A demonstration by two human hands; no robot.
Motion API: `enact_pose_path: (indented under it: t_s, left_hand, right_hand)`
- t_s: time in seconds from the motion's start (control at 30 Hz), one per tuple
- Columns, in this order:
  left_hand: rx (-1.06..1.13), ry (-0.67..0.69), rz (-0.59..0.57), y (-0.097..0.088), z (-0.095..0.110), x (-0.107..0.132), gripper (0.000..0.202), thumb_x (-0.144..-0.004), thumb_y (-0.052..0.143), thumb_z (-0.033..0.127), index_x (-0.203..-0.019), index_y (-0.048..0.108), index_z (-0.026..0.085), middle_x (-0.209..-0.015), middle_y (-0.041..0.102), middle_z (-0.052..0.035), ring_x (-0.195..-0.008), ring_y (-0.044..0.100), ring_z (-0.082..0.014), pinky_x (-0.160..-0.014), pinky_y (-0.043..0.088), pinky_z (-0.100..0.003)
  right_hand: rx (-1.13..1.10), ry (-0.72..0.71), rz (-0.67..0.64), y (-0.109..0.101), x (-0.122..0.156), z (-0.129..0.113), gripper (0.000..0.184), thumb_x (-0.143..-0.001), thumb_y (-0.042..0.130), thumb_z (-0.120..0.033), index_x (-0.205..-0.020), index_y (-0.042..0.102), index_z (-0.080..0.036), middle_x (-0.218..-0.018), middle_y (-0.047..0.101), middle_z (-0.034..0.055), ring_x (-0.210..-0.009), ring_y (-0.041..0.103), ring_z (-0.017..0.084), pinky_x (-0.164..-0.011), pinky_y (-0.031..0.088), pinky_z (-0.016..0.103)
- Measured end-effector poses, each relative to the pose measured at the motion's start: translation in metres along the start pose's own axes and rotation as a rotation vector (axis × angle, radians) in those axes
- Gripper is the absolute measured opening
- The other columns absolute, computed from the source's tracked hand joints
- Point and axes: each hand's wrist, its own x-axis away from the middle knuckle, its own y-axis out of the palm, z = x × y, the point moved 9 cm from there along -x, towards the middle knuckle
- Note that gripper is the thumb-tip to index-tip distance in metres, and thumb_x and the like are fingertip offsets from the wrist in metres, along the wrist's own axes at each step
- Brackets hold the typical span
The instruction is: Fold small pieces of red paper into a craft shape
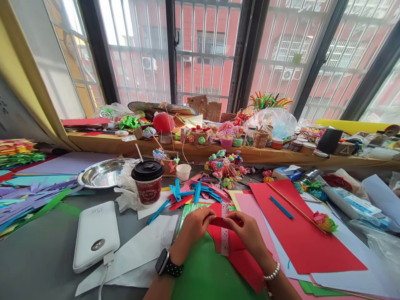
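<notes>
Between my two hands is a narrow strip of red paper (220, 222), pinched at both ends. My left hand (197, 223), with a watch (163, 261) at its wrist, grips the left end. The right end is in the fingers of my right hand (245, 229), above a beaded bracelet (272, 271). Below the strip, a pale patterned ruler (225, 243) lies over sheets of red paper (246, 266). Under these spreads a green sheet (196, 271). Folded blue paper strips (197, 191) and pink ones are heaped just beyond my hands.
A lidded cup (147, 187) with a straw stands beyond my left hand, near a metal tray (101, 173). A white power bank (96, 235) with a cable lies at left. Large red card (306, 229) carries a stick with a paper flower (325, 221). Crafts crowd the windowsill (125, 145).
</notes>
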Motion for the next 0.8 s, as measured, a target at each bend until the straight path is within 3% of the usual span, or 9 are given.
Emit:
enact_pose_path:
  t_s: [0.4, 0.8]
  left_hand:
    - [0.021, 0.032, -0.071, 0.0051, 0.0069, 0.0002, 0.016, -0.078, 0.041, 0.023, -0.078, 0.058, 0.021, -0.078, 0.061, 0.0, -0.073, 0.053, -0.0143, -0.064, 0.039, -0.023]
    - [-0.08, -0.013, -0.018, -0.0002, -0.0006, -0.0012, 0.017, -0.077, 0.042, 0.02, -0.078, 0.059, 0.019, -0.075, 0.061, -0.0013, -0.071, 0.054, -0.0151, -0.062, 0.041, -0.025]
  right_hand:
    - [0.011, -0.034, -0.022, 0.0036, 0.0022, -0.0059, 0.018, -0.072, 0.05, -0.031, -0.065, 0.06, -0.018, -0.064, 0.062, 0.0025, -0.059, 0.055, 0.015, -0.054, 0.042, 0.022]
    - [-0.02, -0.006, 0.029, -0.003, 0.0012, -0.0023, 0.018, -0.072, 0.051, -0.031, -0.066, 0.059, -0.017, -0.065, 0.063, 0.0039, -0.061, 0.057, 0.017, -0.056, 0.044, 0.024]
